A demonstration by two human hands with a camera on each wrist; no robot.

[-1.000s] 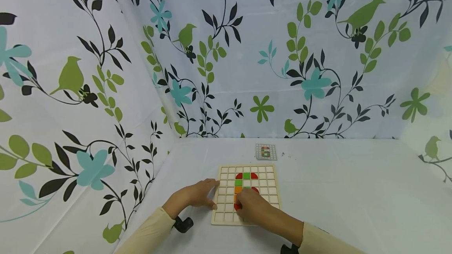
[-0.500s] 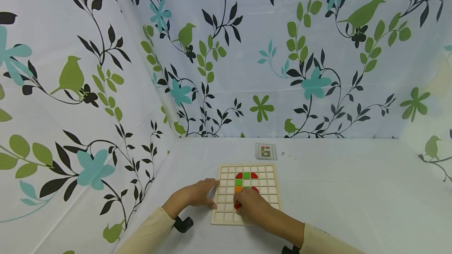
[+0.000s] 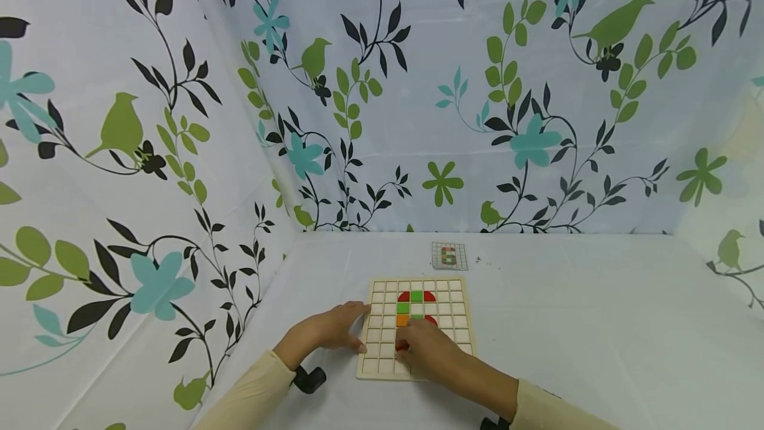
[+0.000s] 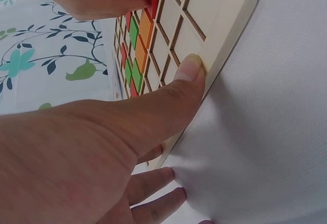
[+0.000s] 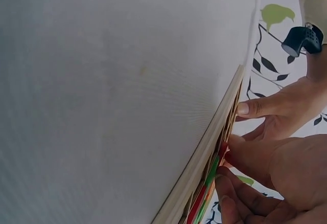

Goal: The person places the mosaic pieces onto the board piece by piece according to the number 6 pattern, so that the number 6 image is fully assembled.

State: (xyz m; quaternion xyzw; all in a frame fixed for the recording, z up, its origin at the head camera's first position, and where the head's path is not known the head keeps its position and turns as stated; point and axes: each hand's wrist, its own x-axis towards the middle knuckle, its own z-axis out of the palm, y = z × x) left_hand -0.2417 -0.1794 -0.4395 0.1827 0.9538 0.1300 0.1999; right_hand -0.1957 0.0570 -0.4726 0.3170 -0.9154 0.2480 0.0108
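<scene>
A square wooden grid board (image 3: 370, 369) lies on the white table. In its cells sit several coloured tiles, among them a green square (image 3: 416, 296), an orange square (image 3: 402, 320) and red rounded pieces. My left hand (image 3: 337, 326) rests at the board's left edge; in the left wrist view its thumb (image 4: 190, 69) presses the rim while other fingers lie beside it. Over the lower middle cells, my right hand (image 3: 428, 350) pinches a red rounded tile (image 4: 154, 0) between thumb and fingers. The right hand covers part of the pattern in the head view.
Behind the board lies a small clear gridded card (image 3: 449, 256) with a coloured tile pattern. Small dark marks (image 3: 478, 259) show beside it. A curtain (image 3: 442, 85) printed with birds and leaves hangs behind the table and along the left.
The right fingers have shifted slightly at the red tile and now hide the lower orange area. The left hand stays at the board's edge.
</scene>
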